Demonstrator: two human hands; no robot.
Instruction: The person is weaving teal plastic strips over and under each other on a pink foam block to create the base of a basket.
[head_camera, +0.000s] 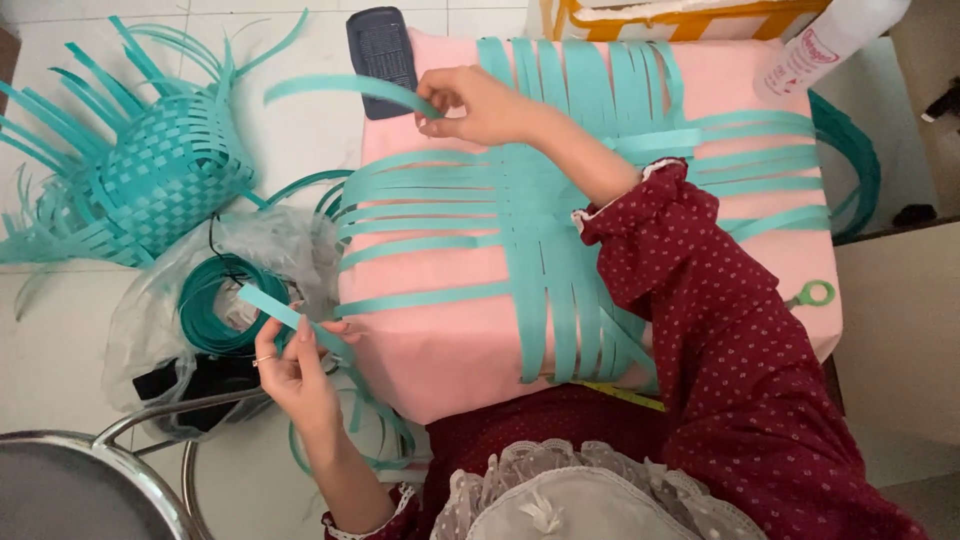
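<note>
Clear plastic bag (165, 290) on floor, left of pink worktop (440, 350), coil of teal strip (215, 300) inside. Half-woven teal basket (160, 180) further left (loose ends everywhere). Left hand (295, 365) pinched on short teal strip (280, 312) beside worktop edge. Right hand (475, 105) pinched on long curved strip (340, 88) above flat woven mat (560, 210) on worktop.

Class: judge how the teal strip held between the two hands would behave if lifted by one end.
The teal strip would probably bend and droop: it already curves between the right hand and left hand. It looks thin and flat, so likely light and springy.
</note>
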